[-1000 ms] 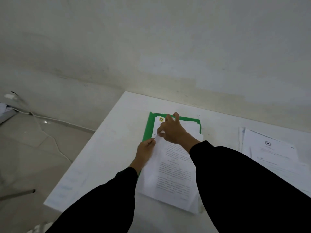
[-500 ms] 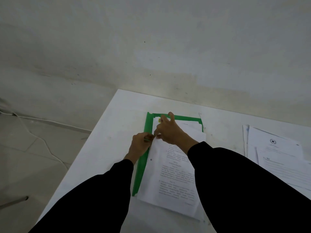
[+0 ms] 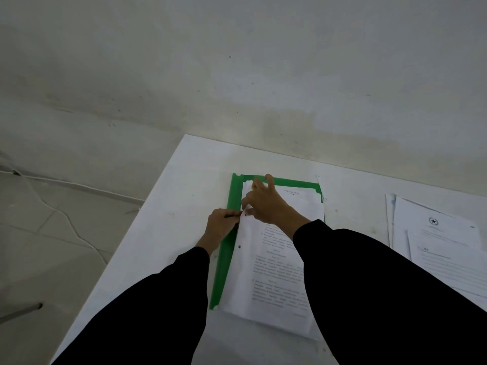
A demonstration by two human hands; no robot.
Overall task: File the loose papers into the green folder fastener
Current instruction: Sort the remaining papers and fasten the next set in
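Note:
A green folder (image 3: pixel 224 262) lies open on the white table (image 3: pixel 184 185), its left strip and top edge showing. A stack of printed, hole-punched papers (image 3: pixel 266 275) lies on it, skewed to the right at the bottom. My left hand (image 3: pixel 221 226) has curled fingers and pinches a thin dark fastener prong at the papers' left edge, by the upper punch hole. My right hand (image 3: pixel 266 204) rests on the top of the stack, thumb and forefinger pinching the paper edge beside the left hand, other fingers spread toward the folder's top.
More loose printed sheets (image 3: pixel 437 241) lie spread at the table's right side. The table's left edge (image 3: pixel 147 214) drops to a tiled floor with a white cable (image 3: pixel 66 219). A pale wall stands close behind the table.
My left hand has gone from lying flat on the paper edge to curling and pinching at the upper hole. The stack shifted right, baring more of the green strip. The camera view tilted slightly.

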